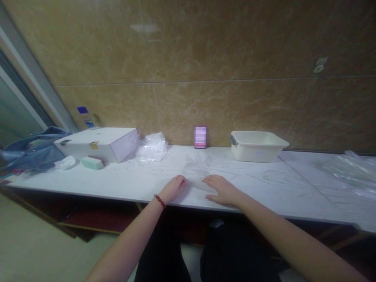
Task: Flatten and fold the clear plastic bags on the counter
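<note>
A thin clear plastic sheet or bag [197, 169] lies flat on the white table [252, 184] in front of me. My left hand [174, 188], with a red band on its wrist, rests at the sheet's near left edge with its fingers curled down onto it. My right hand [221, 188] lies on the sheet's near right edge with its fingers stretched out flat. Whether either hand pinches the plastic is too blurred to see.
A cream plastic basin [256, 145] stands at the back right. A small pink striped card [200, 137] leans on the brown wall. At the left are a white box [98, 144], crumpled clear plastic [151, 148], a pale green bar [91, 162] and a blue bag [35, 150]. More clear plastic [349, 172] lies far right.
</note>
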The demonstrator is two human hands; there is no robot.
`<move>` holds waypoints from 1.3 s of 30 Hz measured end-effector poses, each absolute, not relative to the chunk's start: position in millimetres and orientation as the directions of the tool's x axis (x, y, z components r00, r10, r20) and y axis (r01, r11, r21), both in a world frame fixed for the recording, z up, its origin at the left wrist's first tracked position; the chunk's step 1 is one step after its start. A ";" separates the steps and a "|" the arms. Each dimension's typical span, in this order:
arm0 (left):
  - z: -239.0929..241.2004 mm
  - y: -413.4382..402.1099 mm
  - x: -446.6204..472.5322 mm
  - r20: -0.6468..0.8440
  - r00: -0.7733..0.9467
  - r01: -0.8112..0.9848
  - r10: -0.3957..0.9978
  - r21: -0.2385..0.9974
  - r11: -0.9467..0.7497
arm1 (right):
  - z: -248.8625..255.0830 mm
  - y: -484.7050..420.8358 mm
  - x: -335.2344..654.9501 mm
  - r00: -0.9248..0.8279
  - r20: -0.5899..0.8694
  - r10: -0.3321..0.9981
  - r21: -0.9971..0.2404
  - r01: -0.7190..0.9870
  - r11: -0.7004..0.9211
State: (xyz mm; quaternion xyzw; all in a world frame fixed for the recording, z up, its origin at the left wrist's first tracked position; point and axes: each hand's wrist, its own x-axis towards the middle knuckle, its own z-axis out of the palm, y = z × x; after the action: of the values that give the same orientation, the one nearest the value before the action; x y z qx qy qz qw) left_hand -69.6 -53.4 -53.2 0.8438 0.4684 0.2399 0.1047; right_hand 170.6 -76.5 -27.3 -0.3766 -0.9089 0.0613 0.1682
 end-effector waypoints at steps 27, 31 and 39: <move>-31.8 -71.9 -98.5 0.249 0.338 0.108 0.908 0.948 -0.300 | -34.8 -51.6 138.7 -0.843 0.019 0.538 -0.352 0.498 0.793; -31.8 -78.5 -104.6 0.311 0.501 0.232 0.808 0.850 -0.472 | -36.0 -56.8 143.4 -0.784 0.025 0.620 -0.424 0.554 0.717; -35.0 -67.3 -91.2 0.366 0.422 0.449 0.830 0.711 -0.542 | -22.9 -59.0 148.4 -0.692 0.103 0.714 -0.603 0.527 0.598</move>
State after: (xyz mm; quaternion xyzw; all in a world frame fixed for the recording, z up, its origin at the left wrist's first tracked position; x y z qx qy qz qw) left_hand -91.2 -67.3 -35.0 0.8007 0.3992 0.3601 0.2643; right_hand 148.4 -59.0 -22.9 -0.3536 -0.8777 0.2754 0.1696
